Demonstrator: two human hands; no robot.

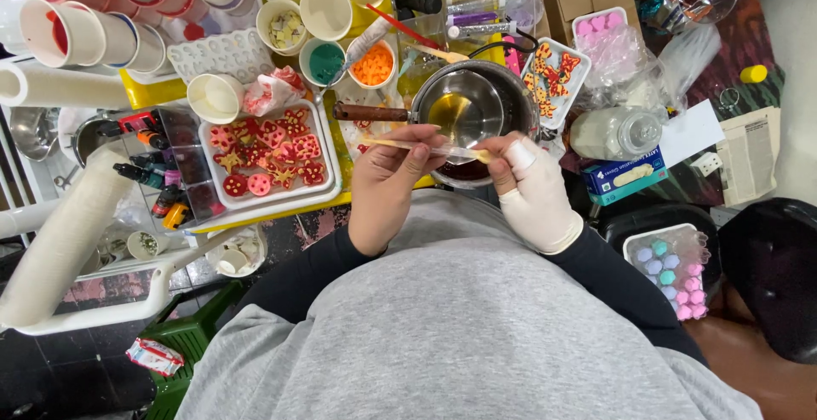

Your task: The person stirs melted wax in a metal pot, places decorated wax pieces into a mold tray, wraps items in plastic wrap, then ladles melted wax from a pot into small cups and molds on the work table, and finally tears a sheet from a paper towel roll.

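From the head camera I see my left hand [387, 186], bare, with its fingers pinched shut on one end of a thin wooden stick [400, 143]. My right hand [532, 194], in a white latex glove, closes its fingers on the stick's other end, where a small clear plastic piece [455, 154] sits between the two hands; I cannot tell what that piece is. The stick lies level, just in front of my grey sweatshirt.

Just beyond the fingers stands a shiny steel saucepan [472, 101] with a brown wooden handle pointing left; yellowish liquid glints at its bottom. Left of my left hand lies a white rectangular tray [328, 143] of glossy red and yellow pieces shaped like hearts, stars and flowers. Beyond the right hand a smaller white tray [555, 75] holds red and orange butterfly shapes. Further off stand round white paper cups, one with orange bits [373, 64] and one with green [325, 61].

Right of the gloved hand sits a blue, flat rectangular glove box [625, 177], with a ribbed clear plastic jar [617, 133] lying beside it.
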